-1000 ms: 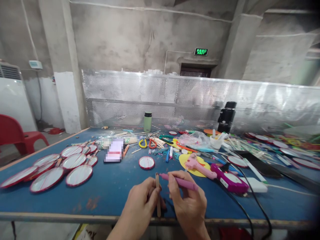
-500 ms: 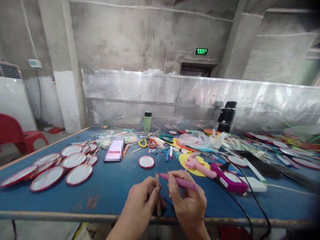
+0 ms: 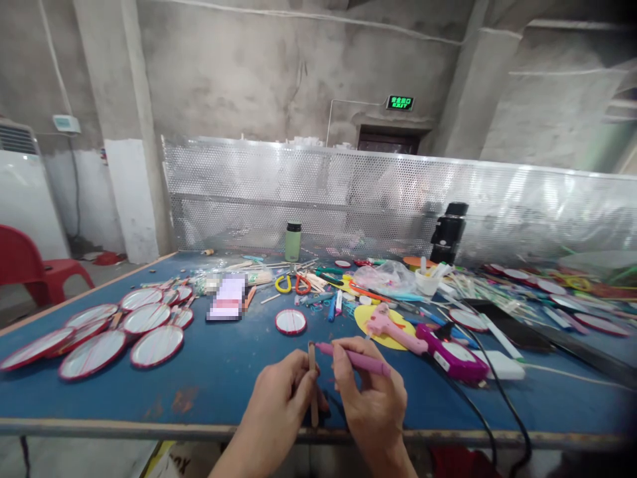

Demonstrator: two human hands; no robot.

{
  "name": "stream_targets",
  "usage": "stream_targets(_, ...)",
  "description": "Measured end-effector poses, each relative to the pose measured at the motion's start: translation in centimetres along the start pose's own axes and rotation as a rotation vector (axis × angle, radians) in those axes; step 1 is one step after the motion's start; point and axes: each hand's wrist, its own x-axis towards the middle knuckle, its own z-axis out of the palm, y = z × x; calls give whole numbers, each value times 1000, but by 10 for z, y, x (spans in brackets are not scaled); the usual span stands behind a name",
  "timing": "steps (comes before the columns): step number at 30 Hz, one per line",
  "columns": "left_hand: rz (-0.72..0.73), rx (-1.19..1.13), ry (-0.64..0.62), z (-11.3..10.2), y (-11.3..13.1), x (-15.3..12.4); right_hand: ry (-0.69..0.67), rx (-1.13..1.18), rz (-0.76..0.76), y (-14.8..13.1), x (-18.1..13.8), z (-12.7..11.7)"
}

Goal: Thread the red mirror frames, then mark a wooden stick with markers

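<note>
My left hand (image 3: 281,401) is closed round a thin wooden stick (image 3: 313,385), held upright near the front edge of the blue table (image 3: 213,372). My right hand (image 3: 371,401) grips a pink pen-shaped tool (image 3: 355,358), whose tip touches the top end of the stick. Both hands are close together, just above the table.
Several red-rimmed round discs (image 3: 149,345) lie at the left, and a single one (image 3: 291,321) in the middle. A pink glue gun (image 3: 391,326) on a yellow disc, a purple device (image 3: 450,358) with black cables, scissors (image 3: 293,284), a green bottle (image 3: 293,241) and scattered pens crowd the right and back.
Nothing but a slight shift of the view; both hands keep the stick and the pink tool in the same pose.
</note>
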Motion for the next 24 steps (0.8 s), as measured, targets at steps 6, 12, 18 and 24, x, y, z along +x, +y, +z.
stream_targets(6,3,-3,1,0,0,0,-4,13,-1,0,-1,0)
stream_targets(12,6,7,-1,1,-1,0,-11,24,4,-1,1,0)
stream_targets(18,-11,1,-1,0,0,0,-16,16,-4,-2,2,0)
stream_targets(24,-7,12,5,0,0,0,-14,0,-16,0,0,0)
